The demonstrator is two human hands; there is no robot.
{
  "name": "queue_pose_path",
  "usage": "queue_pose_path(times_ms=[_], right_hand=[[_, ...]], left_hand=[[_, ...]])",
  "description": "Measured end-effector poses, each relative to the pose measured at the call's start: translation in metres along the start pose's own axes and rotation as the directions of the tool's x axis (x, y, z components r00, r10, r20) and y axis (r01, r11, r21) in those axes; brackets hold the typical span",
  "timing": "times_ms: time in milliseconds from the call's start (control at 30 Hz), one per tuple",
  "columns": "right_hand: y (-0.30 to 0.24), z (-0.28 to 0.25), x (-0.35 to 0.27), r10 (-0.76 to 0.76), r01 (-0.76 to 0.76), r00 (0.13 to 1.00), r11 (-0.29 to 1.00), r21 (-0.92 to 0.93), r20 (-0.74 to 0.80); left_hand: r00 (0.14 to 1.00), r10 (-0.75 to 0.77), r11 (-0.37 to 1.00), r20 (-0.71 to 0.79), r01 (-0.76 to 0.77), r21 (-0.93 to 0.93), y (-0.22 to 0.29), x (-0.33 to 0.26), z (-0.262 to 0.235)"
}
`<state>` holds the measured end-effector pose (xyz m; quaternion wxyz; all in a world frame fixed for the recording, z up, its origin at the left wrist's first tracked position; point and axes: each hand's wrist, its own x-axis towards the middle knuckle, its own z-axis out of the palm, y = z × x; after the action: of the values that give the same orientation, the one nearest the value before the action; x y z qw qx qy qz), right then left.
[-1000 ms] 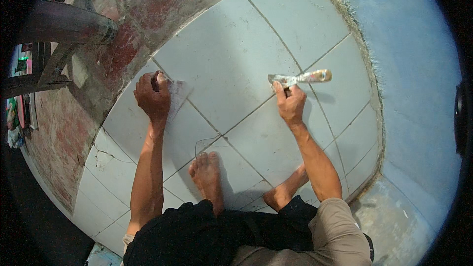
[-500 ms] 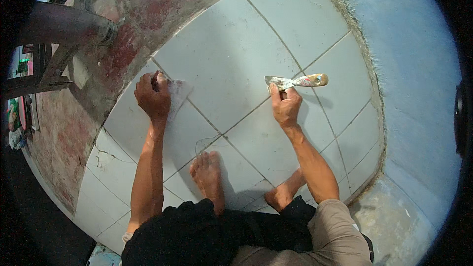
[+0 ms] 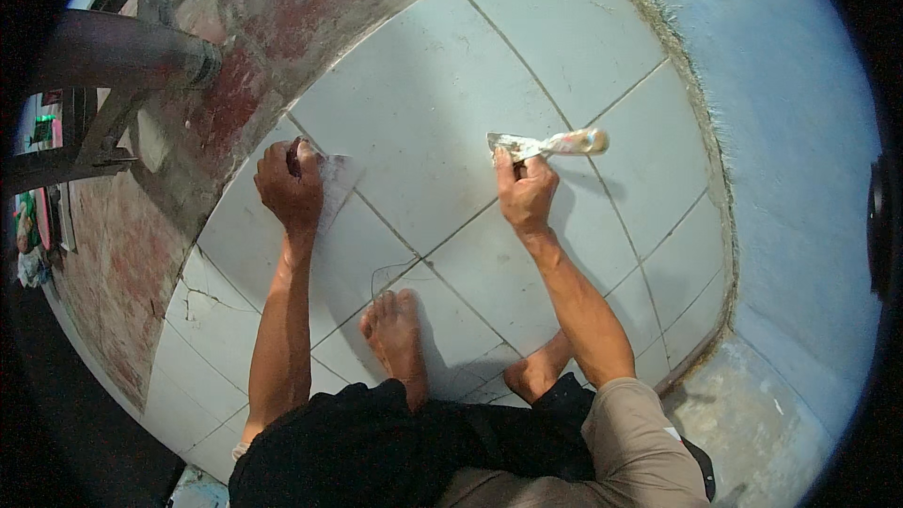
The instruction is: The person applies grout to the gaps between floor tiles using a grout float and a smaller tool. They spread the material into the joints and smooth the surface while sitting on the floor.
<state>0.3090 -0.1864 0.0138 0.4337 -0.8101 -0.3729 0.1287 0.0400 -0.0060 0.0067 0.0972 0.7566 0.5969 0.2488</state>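
Observation:
On the left, my left hand (image 3: 290, 186) is closed around the dark red handle of a wide scraper. Its whitish, smeared blade (image 3: 335, 167) fans out to the right, low over the tiles, and I cannot tell whether it touches them. My right hand (image 3: 527, 190) pinches a putty knife (image 3: 569, 143) near its blade and neck. Its short blade, crusted with white filler, points left; the worn, paint-marked handle points right. The putty knife is held above the floor.
Pale tiles (image 3: 414, 75) with dark joints lie under both hands. A thin loose strand curls near my left foot (image 3: 393, 334). To the right rises a blue wall (image 3: 790, 132). Dark wooden furniture (image 3: 122, 52) stands on the reddish worn concrete (image 3: 273, 19) at upper left.
My right hand has moved a little to the left and up with the putty knife. My left hand with the wide scraper has barely shifted.

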Motion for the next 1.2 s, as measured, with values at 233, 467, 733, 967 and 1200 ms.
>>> queue_pose_path(times_ms=[233,467,733,967,1200], right_hand=[[-0.002,0.002,-0.006,-0.103,0.111,0.989,0.992,-0.068,0.109],[-0.007,0.003,0.008,-0.007,0.005,0.997,1.0,0.02,0.077],[-0.02,0.018,0.019,-0.045,0.045,0.999,0.999,0.004,-0.006],[-0.018,0.033,0.022,-0.088,0.089,0.996,0.995,0.037,-0.012],[-0.027,0.039,0.02,-0.205,0.209,0.973,0.977,-0.032,0.108]], left_hand=[[1.0,-0.007,1.0,-0.012,0.007,-0.009,0.001,0.001,0.003],[1.0,0.003,1.0,-0.014,-0.003,-0.01,0.003,0.001,-0.001],[1.0,-0.011,1.0,-0.009,0.01,-0.008,0.003,0.001,-0.001],[0.998,-0.032,0.999,0.049,0.031,0.025,0.004,0.001,-0.004],[1.0,-0.008,0.999,-0.019,0.007,-0.034,0.004,0.003,-0.003]])
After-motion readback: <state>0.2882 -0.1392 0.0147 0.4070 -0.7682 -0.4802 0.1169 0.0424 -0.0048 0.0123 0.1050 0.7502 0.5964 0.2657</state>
